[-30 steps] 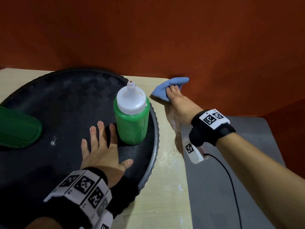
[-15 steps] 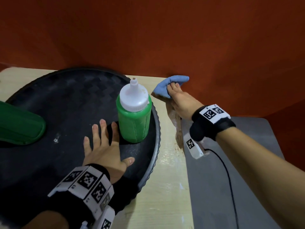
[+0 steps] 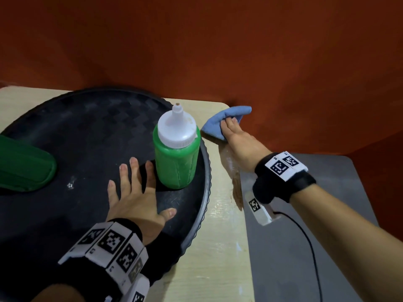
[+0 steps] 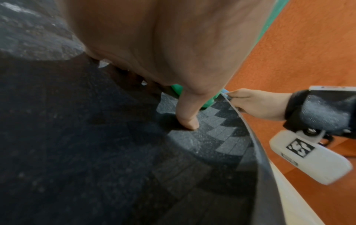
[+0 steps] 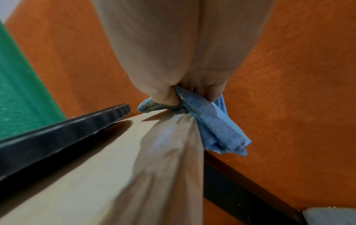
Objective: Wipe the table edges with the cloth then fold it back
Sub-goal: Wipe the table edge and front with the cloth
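Tray: a big round black plastic tray with a scalloped rim and a woven pattern on its floor lies on the light wooden table and covers most of it
In the tray: a green plastic squeeze bottle with a white nozzle cap stands upright near the right rim; a flat green padded object lies at the left side, cut by the picture edge
Left hand: the left hand lies flat on the tray floor, fingers straight and spread, holding nothing; the index finger is just beside the bottle base, and in the left wrist view the thumb tip presses the floor
Right hand: the right hand is clamped on the small light blue terry cloth; in the right wrist view the thumb and fingers pinch it over the table edge
Cloth: bunched at the far right corner of the table, close to the orange wall, one end hanging past the edge
Beside the table: a grey surface with a thin black cable
Change from half a second ago: the right hand and the cloth are at almost the same corner, the left hand stays flat in the tray, the bottle did not move
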`<action>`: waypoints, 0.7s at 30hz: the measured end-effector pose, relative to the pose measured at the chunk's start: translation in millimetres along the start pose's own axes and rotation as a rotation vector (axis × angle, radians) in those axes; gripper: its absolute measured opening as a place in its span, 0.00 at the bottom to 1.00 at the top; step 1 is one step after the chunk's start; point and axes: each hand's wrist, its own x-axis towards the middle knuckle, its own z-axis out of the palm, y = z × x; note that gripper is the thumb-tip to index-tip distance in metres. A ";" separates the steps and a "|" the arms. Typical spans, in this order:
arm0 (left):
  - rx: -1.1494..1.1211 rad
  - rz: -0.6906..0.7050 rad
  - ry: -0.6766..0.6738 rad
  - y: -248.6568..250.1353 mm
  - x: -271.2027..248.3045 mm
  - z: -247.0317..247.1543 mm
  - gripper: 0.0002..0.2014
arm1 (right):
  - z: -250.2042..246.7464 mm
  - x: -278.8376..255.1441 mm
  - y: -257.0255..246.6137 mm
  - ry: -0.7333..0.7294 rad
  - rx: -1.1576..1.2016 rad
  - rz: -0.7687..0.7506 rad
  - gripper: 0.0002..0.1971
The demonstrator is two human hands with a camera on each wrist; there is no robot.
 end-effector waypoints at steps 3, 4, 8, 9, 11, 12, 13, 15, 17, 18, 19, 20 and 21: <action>0.006 0.005 -0.002 0.1 0.8 -0.6 0.53 | -12.6 17.9 0.2 0.053 0.012 -0.011 0.31; 0.005 0.007 -0.005 -0.1 0.3 -0.5 0.53 | -14.9 20.2 -1.7 0.080 0.031 -0.004 0.30; 0.010 0.009 0.006 -0.3 -1.0 -0.4 0.53 | 2.1 -1.8 0.1 0.053 0.019 -0.009 0.36; 0.009 0.007 0.005 -0.3 -1.1 0.0 0.53 | 5.6 -7.4 1.8 0.034 0.012 -0.018 0.39; 0.006 0.011 0.002 -0.5 -0.8 -0.2 0.53 | 1.8 -1.3 2.8 0.040 0.021 -0.021 0.37; 0.001 0.012 0.000 -0.9 -0.5 -0.3 0.53 | -2.8 7.8 1.2 0.064 0.034 -0.016 0.33; -0.005 0.013 -0.004 -0.9 -0.7 0.0 0.52 | -8.3 15.0 -1.1 0.082 0.060 0.003 0.29; -0.011 0.017 0.000 -1.2 -0.1 0.5 0.52 | -12.9 21.9 -4.1 0.110 0.099 0.040 0.26; -0.011 0.015 0.004 -1.4 -0.4 0.8 0.52 | -5.7 12.1 -3.1 0.107 0.078 0.026 0.29; -0.009 0.015 0.008 -1.2 -0.4 0.6 0.53 | -0.5 4.3 -1.6 0.088 0.056 0.011 0.32; -0.007 0.014 0.010 -1.2 -0.7 0.7 0.53 | 4.5 -3.4 0.5 0.066 0.035 -0.007 0.35; -0.008 0.012 0.008 -1.1 -1.3 0.7 0.53 | 5.6 -6.4 2.0 0.052 0.022 -0.020 0.36; -0.008 0.012 0.006 -0.6 -1.5 0.7 0.53 | 3.1 -4.0 2.9 0.056 0.026 -0.021 0.34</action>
